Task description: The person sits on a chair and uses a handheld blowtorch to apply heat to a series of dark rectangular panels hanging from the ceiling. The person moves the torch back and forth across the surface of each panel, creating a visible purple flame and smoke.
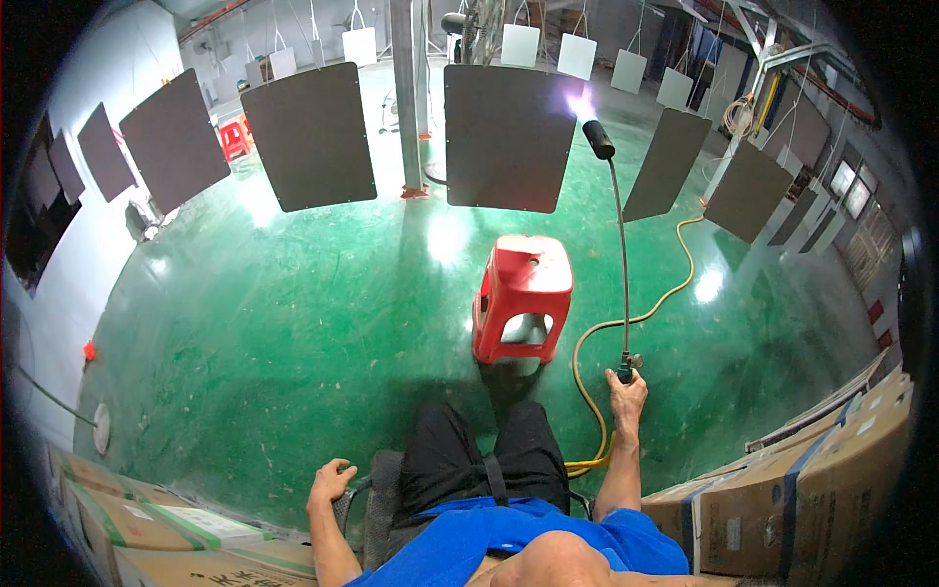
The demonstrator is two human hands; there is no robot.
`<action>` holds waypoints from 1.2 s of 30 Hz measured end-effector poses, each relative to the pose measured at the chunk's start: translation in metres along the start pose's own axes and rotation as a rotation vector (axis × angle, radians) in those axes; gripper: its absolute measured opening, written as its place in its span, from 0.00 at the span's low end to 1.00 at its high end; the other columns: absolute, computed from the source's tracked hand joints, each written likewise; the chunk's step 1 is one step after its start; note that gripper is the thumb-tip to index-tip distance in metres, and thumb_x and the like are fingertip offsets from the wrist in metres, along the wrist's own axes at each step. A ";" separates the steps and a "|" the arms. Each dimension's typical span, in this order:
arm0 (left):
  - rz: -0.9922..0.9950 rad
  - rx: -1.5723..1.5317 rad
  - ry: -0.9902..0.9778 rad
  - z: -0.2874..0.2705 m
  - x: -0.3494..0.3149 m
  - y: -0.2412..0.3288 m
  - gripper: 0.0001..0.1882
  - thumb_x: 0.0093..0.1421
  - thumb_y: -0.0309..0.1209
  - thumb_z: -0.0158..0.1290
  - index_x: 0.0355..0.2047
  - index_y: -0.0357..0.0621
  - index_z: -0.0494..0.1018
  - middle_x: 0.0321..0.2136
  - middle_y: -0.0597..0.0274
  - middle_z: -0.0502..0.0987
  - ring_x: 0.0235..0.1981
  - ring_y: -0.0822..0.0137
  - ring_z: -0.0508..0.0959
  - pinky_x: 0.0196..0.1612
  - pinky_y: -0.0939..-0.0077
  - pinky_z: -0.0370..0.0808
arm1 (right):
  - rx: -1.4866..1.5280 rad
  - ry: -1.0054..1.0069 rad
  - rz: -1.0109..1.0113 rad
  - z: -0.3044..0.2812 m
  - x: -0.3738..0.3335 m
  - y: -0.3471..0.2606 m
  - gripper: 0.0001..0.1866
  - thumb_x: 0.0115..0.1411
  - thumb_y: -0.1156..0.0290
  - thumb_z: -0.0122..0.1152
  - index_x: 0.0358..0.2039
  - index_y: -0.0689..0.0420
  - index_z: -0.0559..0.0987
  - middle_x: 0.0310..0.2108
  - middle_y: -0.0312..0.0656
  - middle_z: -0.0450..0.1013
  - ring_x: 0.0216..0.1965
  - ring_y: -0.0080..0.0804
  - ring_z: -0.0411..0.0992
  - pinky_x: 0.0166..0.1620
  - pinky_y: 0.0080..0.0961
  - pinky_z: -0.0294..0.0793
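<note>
My right hand (628,399) is closed around the handle of a long gas torch (624,264). The torch's black burner head (599,140) points up and to the left. A violet-white flame (581,103) comes from it and meets the upper right edge of a dark hanging panel (509,139). A yellow hose (587,377) curves over the floor near my right hand. My left hand (333,481) rests by the armrest of the chair (383,504) I sit on, its fingers loosely apart and holding nothing.
A red plastic stool (528,293) stands ahead on the green floor (293,323). More dark panels (311,137) hang in a curved row, with white panels (519,45) behind. A metal post (407,108) stands between two panels. Cardboard boxes (753,519) flank me on both sides.
</note>
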State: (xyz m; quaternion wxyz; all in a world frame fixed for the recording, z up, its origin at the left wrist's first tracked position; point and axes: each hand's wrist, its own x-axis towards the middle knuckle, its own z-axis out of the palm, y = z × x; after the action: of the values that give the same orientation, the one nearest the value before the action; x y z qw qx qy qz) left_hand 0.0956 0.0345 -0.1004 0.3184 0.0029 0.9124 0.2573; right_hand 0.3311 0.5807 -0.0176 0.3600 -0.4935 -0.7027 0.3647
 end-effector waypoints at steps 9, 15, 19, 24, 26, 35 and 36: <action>-0.019 -0.010 -0.009 -0.004 -0.007 0.009 0.27 0.58 0.46 0.58 0.54 0.46 0.73 0.47 0.50 0.79 0.46 0.55 0.79 0.50 0.62 0.75 | -0.018 -0.113 -0.025 0.014 -0.011 0.003 0.16 0.52 0.63 0.69 0.27 0.64 0.76 0.19 0.38 0.73 0.22 0.26 0.69 0.31 0.30 0.70; 0.003 0.018 -0.003 -0.006 -0.009 0.005 0.27 0.58 0.45 0.58 0.55 0.46 0.72 0.47 0.52 0.79 0.45 0.58 0.80 0.49 0.62 0.76 | 0.001 -0.170 -0.088 0.039 -0.011 -0.024 0.16 0.51 0.63 0.70 0.28 0.63 0.77 0.20 0.38 0.73 0.23 0.25 0.68 0.31 0.29 0.70; -0.042 -0.014 0.010 -0.007 -0.012 0.010 0.27 0.58 0.45 0.58 0.54 0.45 0.73 0.46 0.53 0.80 0.44 0.58 0.81 0.48 0.64 0.76 | 0.023 -0.191 -0.150 0.062 -0.010 -0.036 0.18 0.50 0.63 0.71 0.25 0.64 0.74 0.18 0.37 0.70 0.22 0.23 0.64 0.29 0.29 0.68; -0.025 -0.087 -0.005 -0.012 -0.019 0.014 0.27 0.57 0.45 0.58 0.53 0.44 0.74 0.44 0.53 0.80 0.42 0.60 0.81 0.47 0.66 0.77 | 0.000 -0.254 -0.181 0.070 -0.023 -0.056 0.19 0.49 0.63 0.72 0.23 0.63 0.72 0.16 0.37 0.68 0.21 0.24 0.62 0.27 0.30 0.66; -0.017 -0.076 -0.001 -0.012 -0.018 0.012 0.27 0.57 0.44 0.58 0.53 0.43 0.74 0.44 0.52 0.80 0.42 0.60 0.81 0.46 0.66 0.77 | -0.076 -0.265 -0.191 0.073 -0.025 -0.056 0.19 0.49 0.63 0.72 0.23 0.63 0.72 0.16 0.37 0.68 0.21 0.24 0.62 0.27 0.30 0.66; 0.027 -0.059 0.004 -0.008 -0.010 0.000 0.28 0.56 0.47 0.58 0.53 0.44 0.74 0.44 0.52 0.80 0.41 0.59 0.81 0.46 0.64 0.76 | 0.015 -0.338 -0.156 0.082 -0.018 -0.076 0.19 0.52 0.58 0.72 0.29 0.61 0.77 0.22 0.42 0.76 0.25 0.32 0.73 0.33 0.33 0.71; 0.023 -0.055 0.000 -0.007 -0.009 0.001 0.28 0.57 0.47 0.58 0.54 0.45 0.73 0.42 0.53 0.80 0.38 0.60 0.81 0.44 0.64 0.76 | 0.003 -0.344 -0.164 0.084 -0.015 -0.072 0.19 0.51 0.58 0.72 0.29 0.61 0.77 0.22 0.41 0.75 0.25 0.29 0.72 0.33 0.33 0.71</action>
State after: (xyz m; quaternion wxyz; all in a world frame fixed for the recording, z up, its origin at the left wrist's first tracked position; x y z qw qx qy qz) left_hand 0.0983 0.0304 -0.0902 0.3151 0.0048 0.9049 0.2860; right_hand 0.2315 0.5354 0.0025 0.2640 -0.3643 -0.7913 0.4140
